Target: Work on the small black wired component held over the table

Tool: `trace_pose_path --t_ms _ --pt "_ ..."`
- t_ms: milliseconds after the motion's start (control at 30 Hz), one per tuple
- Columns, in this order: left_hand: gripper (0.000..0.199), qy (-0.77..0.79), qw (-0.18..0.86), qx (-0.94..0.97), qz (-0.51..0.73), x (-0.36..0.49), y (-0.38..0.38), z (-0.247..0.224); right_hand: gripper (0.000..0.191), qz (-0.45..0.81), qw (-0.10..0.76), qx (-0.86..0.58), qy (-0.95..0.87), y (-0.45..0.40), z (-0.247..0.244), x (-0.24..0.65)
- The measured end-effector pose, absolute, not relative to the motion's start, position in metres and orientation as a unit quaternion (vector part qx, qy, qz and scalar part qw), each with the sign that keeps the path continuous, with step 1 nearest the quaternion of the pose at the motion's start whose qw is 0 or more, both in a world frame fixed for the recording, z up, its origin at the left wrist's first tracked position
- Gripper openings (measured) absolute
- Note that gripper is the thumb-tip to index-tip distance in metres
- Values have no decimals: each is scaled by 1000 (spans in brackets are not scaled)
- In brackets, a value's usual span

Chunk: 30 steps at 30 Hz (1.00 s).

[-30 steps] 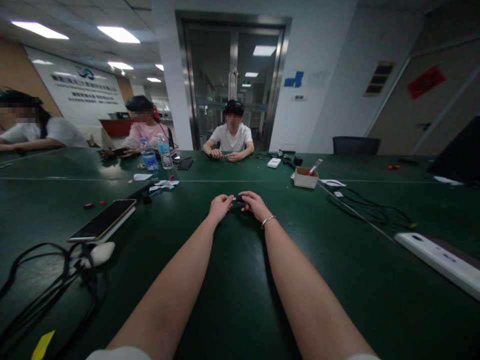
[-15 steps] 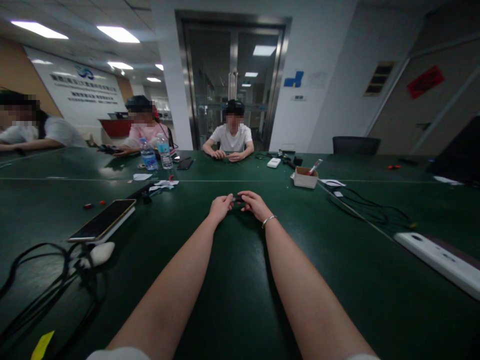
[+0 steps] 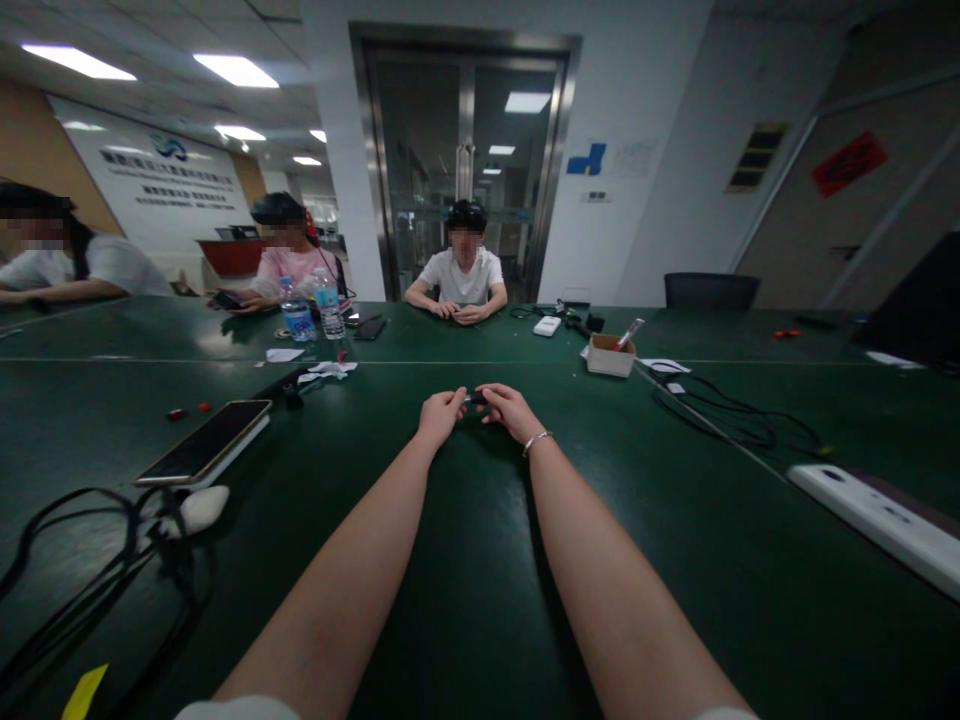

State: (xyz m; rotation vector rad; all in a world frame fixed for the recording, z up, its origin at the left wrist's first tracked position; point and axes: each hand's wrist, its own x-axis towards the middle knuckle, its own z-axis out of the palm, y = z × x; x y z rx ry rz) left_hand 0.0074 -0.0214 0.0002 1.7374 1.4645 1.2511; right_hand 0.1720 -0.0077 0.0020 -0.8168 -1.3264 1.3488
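Both my arms reach forward over the dark green table [image 3: 465, 600]. Between my fingertips is a small dark stick-like object [image 3: 475, 398] with a paler, metal-looking end; it is too small for me to tell its kind. My left hand [image 3: 441, 416] pinches the pale end between thumb and fingers. At the dark end, my right hand [image 3: 510, 411] has its thumb and forefinger closed on it, the other fingers curled below. The fingertips cover part of the object. A silver bracelet [image 3: 537, 442] circles my right wrist.
To the left lie a phone [image 3: 206, 442], a white mouse [image 3: 204, 508] and black cables [image 3: 82, 580]. On the right are a small box [image 3: 610, 358], more cables [image 3: 739, 415] and a white power strip [image 3: 877, 515]. Bottles [image 3: 328, 305] stand farther back. A person [image 3: 461, 280] sits opposite; two others sit left.
My hands and the small object stay almost in the same place. Across the table, the person's hands have shifted slightly, and the person in pink has moved the dark thing they hold.
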Motion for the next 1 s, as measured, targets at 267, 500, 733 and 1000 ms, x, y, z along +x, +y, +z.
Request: trace_pose_path --t_ms 267,500,733,1000 --pt "38 520 310 631 485 10 -17 -5 19 559 517 -353 -544 -6 2 172" --pt "29 468 315 639 523 11 -16 -6 20 557 520 -354 -542 -4 0 171" --pt "32 478 341 632 506 7 -17 -5 24 548 513 -344 -564 -4 -2 170" --pt "36 493 354 623 493 6 -12 -7 22 546 503 -338 -579 -7 1 171"
